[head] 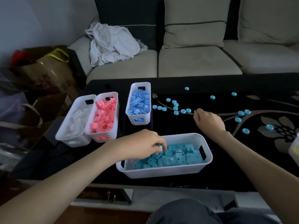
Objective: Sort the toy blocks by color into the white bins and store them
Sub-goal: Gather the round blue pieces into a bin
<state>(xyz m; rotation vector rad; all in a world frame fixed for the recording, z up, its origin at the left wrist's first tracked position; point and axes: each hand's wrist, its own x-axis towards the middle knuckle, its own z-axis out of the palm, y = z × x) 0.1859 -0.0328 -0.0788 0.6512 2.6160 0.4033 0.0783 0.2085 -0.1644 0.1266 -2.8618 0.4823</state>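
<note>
Pinching teal piece [159, 147] over teal-block bin [209, 159]: left hand [145, 143] | right hand [208, 121] curled, grasp unclear

The left hand [145, 143] curls over the teal bin [161, 172]. Its fingertips are buried among the teal blocks [178, 157]. Only a sliver of a small teal piece [159, 147] shows between thumb and forefinger, its shape unreadable. The right hand [208, 121] lies knuckles-up on the black table [226, 167] with its fingers tucked beneath, so whether it holds one of the teal rings [176, 112] cannot be told. In the leftmost bin [71, 141] the white blocks [77, 122] wash out against the walls. A pale container [294, 147] is cut by the right edge. The bags [48, 70] at left are smeared with blur. A knee [186, 212] is cut by the bottom edge.
</note>
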